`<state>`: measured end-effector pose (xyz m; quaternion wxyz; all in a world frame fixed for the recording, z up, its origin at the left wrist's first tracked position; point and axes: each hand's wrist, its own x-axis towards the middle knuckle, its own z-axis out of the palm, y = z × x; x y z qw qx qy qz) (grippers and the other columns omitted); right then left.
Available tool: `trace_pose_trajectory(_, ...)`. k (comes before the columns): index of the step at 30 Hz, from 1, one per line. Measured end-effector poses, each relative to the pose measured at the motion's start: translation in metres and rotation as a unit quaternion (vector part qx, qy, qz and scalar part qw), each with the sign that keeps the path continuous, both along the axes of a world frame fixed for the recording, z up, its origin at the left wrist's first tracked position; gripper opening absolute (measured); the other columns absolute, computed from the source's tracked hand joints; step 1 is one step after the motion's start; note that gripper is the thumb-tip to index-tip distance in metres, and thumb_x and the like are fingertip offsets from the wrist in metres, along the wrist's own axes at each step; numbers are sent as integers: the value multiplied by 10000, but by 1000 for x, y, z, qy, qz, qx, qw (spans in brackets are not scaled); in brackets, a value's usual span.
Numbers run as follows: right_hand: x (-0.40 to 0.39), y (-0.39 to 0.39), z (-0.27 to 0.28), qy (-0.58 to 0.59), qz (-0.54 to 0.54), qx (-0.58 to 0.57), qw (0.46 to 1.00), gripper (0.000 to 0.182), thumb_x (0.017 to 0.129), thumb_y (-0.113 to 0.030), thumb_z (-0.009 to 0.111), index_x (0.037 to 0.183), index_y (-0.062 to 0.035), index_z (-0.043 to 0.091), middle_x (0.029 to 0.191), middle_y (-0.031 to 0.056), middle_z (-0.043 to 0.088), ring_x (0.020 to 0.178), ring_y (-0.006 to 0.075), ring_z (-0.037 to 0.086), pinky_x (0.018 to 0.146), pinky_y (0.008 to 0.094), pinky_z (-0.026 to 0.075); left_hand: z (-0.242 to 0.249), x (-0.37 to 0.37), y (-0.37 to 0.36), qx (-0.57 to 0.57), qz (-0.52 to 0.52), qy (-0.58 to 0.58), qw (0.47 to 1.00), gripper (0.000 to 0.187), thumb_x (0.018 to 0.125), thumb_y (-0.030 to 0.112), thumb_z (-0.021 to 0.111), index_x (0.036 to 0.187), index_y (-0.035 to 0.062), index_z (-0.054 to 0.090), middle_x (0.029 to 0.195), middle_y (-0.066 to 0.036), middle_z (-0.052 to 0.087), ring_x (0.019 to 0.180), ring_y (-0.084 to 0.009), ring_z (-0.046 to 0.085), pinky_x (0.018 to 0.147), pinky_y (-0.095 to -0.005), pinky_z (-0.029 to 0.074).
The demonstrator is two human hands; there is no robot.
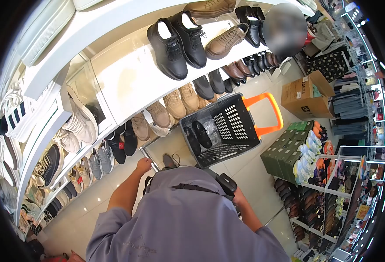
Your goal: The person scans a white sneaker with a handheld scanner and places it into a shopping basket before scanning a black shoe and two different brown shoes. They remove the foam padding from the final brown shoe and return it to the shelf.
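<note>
My left hand [144, 166] is closed, its fingers curled beside a silver metal bar [150, 158] near the shoe shelf; whether it grips anything is hidden. My right hand [238, 196] is at my right hip, next to a black pouch-like case [226, 185], and its fingers are mostly out of sight. Ahead of me on the floor stands a dark grey shopping basket [227, 159] with a raised orange handle [276, 111]. Inside it lie a pair of black shoes [199, 136] and some clear plastic wrapping [210, 126].
White shelves [122, 83] curve along the left, carrying black shoes [168, 50], brown shoes [226, 42] and sneakers [80, 120]. An open cardboard box [303, 98], stacked green shoeboxes [284, 150] and a shoe rack [323, 192] stand on the right. My shoe [169, 161] shows below.
</note>
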<state>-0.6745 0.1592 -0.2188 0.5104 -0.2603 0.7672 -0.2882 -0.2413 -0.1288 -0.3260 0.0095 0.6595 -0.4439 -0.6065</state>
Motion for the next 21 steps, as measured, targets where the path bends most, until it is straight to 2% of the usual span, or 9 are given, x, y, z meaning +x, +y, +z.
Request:
trace_pose_trajectory(4,24,-14,99,-62,-44,40,996,460,653,-6,705,1104,-20,617,970,66,661,886,167,597,814,315,480,3,17,-1,-11,-12,2,1000,249,868,245,557,885,8,632,721,-86,644,568,-154,611,483,-282,485)
trace_pose_trajectory(6,25,-13,107,-81,-32,43,995,493,643,10,716,1123,-24,608,992,50,653,903,162,587,827,313,475,15,22,-2,-10,-12,-4,1000,254,869,252,559,877,9,632,718,-87,642,572,-154,613,483,-281,484)
trace_pose_trajectory(8,21,-3,109,-114,4,105,988,576,640,18,718,1195,-17,567,1080,44,624,970,174,556,892,318,448,40,32,-3,53,-110,26,992,244,876,243,566,874,6,626,714,-88,639,579,-145,608,489,-275,482)
trace_pose_trajectory(9,22,-3,111,-115,7,106,988,576,640,18,718,1195,-17,567,1080,44,624,970,174,556,892,318,448,61,34,-2,55,-107,24,992,244,876,243,566,874,6,626,714,-88,639,579,-145,608,489,-275,482)
trace_pose_trajectory(11,27,-5,118,-97,18,99,990,589,625,36,687,1198,-15,559,1096,48,623,970,178,560,883,310,451,105,35,-1,140,-285,112,942,241,873,243,594,881,4,626,719,-64,643,581,-143,603,521,-270,495)
trace_pose_trajectory(12,29,-6,120,-99,23,100,990,589,625,36,687,1198,-15,559,1096,48,623,970,178,560,883,310,451,117,41,2,141,-280,112,943,241,873,243,594,881,4,626,719,-64,643,581,-143,603,521,-270,495)
trace_pose_trajectory(14,34,-7,121,-51,-1,52,997,450,638,-21,745,1070,-11,620,946,50,658,850,152,590,786,314,490,137,55,9,320,-146,247,903,173,836,172,621,876,4,641,736,-27,625,628,-116,603,567,-244,477)
trace_pose_trajectory(17,36,-12,114,-7,43,75,996,353,639,-40,736,977,8,644,848,52,662,753,157,597,710,313,505,196,51,10,217,-201,311,903,159,791,108,650,911,5,647,782,-7,634,690,-97,595,640,-237,486)
trace_pose_trajectory(21,45,-22,116,56,54,109,991,257,648,-53,712,883,33,654,750,83,664,675,165,611,638,323,507,184,70,27,240,-175,271,915,270,772,22,655,1041,-6,650,892,-48,676,804,-128,640,726,-248,527)
